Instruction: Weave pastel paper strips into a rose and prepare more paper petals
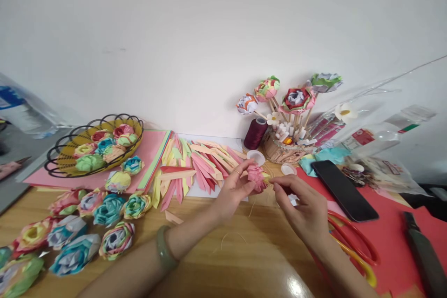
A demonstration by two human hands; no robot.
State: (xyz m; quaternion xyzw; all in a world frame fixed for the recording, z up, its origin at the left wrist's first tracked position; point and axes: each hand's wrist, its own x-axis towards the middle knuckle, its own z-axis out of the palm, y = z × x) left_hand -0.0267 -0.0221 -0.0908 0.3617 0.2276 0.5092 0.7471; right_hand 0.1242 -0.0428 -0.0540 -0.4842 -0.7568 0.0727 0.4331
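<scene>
My left hand [234, 191] is closed round a pink folded-paper flower [256, 178], above the middle of the table. At the flower's right side, my right hand [301, 202] has its thumb and forefinger pinched together on a thin pale thread [252, 207]. This thread hangs below the flower, and a loose loop of it lies over the wood. What lies between the right fingertips is very small. Just behind the left hand, folded paper strips [206, 165] in pink, yellow, green and peach lie in a heap.
Left, finished paper flowers [109, 209] lie beside a yellow basket [63, 151] holding more. Behind my hands stand a dark purple thread spool [255, 134] and a holder [284, 151] of stemmed flowers. On the right are a phone [344, 191], scissors [359, 242] and red paper [391, 237].
</scene>
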